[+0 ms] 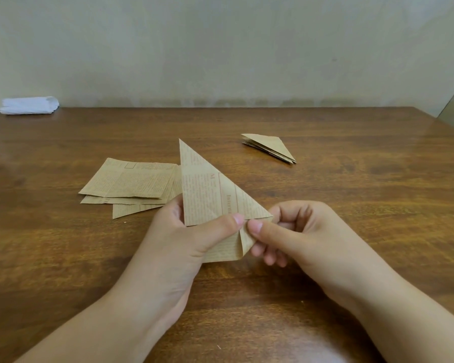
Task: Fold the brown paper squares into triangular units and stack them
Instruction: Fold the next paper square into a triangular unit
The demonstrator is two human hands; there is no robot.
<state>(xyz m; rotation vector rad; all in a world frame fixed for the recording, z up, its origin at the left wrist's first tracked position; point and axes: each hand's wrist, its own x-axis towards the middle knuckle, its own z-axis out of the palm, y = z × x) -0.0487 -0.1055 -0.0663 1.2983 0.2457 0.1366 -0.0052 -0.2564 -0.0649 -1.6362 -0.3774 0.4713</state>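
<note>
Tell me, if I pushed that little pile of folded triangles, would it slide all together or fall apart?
Probably it would fan apart. The stack of folded triangles is loose thin paper, and its layers already look slightly splayed at the edges. It likely weighs very little, so a light push would move it easily on the smooth, shiny wooden table. It should not roll or tip, since it lies flat.

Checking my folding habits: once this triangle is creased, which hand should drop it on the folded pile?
Probably the right hand: it already pinches the triangle, and the folded pile lies on its side.

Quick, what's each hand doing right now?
Left hand: pinches the folded paper.
Right hand: pinches the same paper's lower corner.
</note>
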